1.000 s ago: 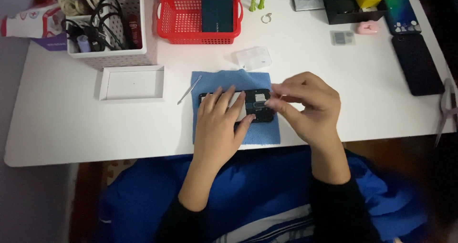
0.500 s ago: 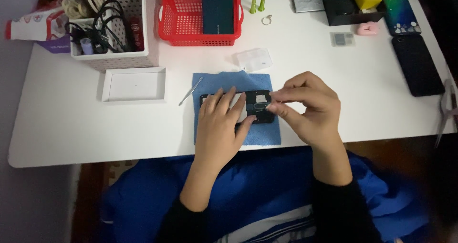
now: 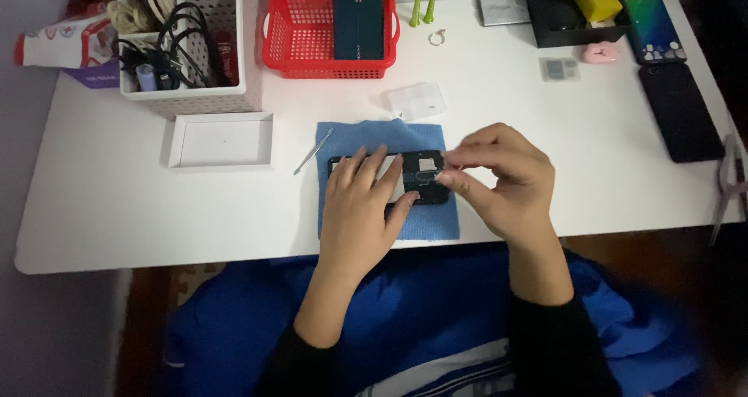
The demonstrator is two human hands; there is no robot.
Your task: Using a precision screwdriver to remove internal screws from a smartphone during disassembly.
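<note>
white table takes up most of the view, person in a blue top sitting at it. back edge has a white perforated organiser stuffed with cables, a red basket with a dark teal box standing in it, and a black tray with a yellow block. two phones lie flat off to the right side, well apart from the work. an empty-looking white parts tray sits left of centre.

middle of the table is a blue cloth, and the opened dark phone lies lengthwise on it, insides up. left hand is spread flat over the left part of the phone, fingers pressing it down, not gripping anything. right hand is pinched at the fingertips over the phone's right end, closed on something small and thin. can't tell for sure what it is, a tiny part or a thin tool. a thin metal pick lies at the cloth's left edge, untouched, and a small clear plastic case sits just behind the cloth.

imo for this kind of fiddly bit: let the flat hand carry the load so the phone doesn't slide on the cloth, keep the pinch light and move straight, no twisting. lighting looks dim too, so go slow and keep small bits over the cloth so they don't bounce away.
</note>
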